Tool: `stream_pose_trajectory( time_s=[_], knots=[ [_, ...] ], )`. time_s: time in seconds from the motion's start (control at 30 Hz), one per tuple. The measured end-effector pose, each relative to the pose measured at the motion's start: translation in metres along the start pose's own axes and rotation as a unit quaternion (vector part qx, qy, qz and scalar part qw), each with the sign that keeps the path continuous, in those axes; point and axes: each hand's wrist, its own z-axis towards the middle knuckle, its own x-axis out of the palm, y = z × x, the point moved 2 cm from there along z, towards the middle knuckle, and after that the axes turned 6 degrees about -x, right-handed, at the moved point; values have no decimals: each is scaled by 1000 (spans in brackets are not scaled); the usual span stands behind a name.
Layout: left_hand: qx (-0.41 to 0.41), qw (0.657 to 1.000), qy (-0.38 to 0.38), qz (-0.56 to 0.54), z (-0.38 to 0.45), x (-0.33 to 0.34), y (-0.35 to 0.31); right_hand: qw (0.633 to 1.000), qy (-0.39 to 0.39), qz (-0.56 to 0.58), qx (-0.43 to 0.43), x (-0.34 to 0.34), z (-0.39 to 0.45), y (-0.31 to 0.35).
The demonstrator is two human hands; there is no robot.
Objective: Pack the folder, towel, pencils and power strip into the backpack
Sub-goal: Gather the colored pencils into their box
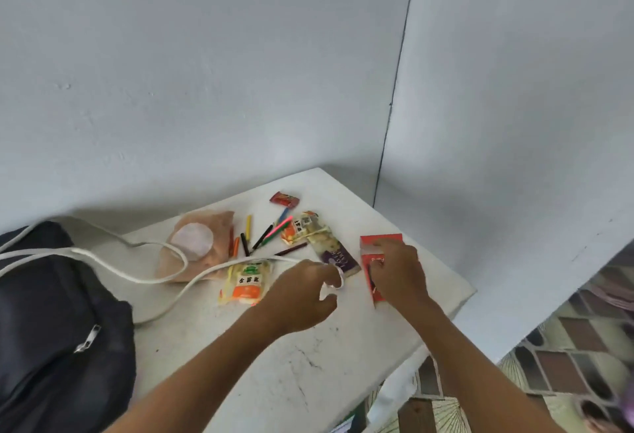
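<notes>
A dark navy backpack lies at the table's left edge. The power strip's white cable runs from the backpack across the table to my left hand, which pinches its end; the strip's body is hidden. Loose coloured pencils lie scattered in the middle of the table. A pinkish folded towel with a white round patch lies under the cable's loop. My right hand grips a red pencil box near the table's right edge. No folder is in view.
Snack packets lie among the pencils: an orange-and-white one, a second one, a purple one and a small red wrapper. The white table stands in a wall corner, with patterned floor at the lower right.
</notes>
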Motion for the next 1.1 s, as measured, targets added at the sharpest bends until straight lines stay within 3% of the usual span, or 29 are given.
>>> stream_pose_trajectory(
  time_s=[0.07,0.13,0.3,0.4,0.57,0.73,0.83,0.93,1.0,1.1],
  knots=[
    [4,1000,10,-10,26,19,-15,991,84,-91,54,3,11,-20],
    [-26,999,19,-21,53,39,-25,985,126,-92,73,6,18,-31],
    [-116,984,87,102,89,69,-47,996,79,1,51,10,24,-42],
    [-129,985,99,57,98,67,-56,985,14,140,105,1,31,-56],
    [-156,959,36,-233,106,54,-47,890,-16,394,228,-17,41,-74],
    [-165,934,-41,-314,93,14,-16,780,44,587,212,-22,51,-41],
    [-198,903,-29,-380,67,-6,14,765,115,607,183,-10,51,-7],
    [-243,849,-41,-468,30,-20,44,749,197,610,170,13,45,28],
    [-265,800,-73,-533,3,-27,64,725,264,616,157,28,38,49],
    [-282,750,-153,-579,-32,-31,85,718,341,595,117,46,25,72]
  ],
)
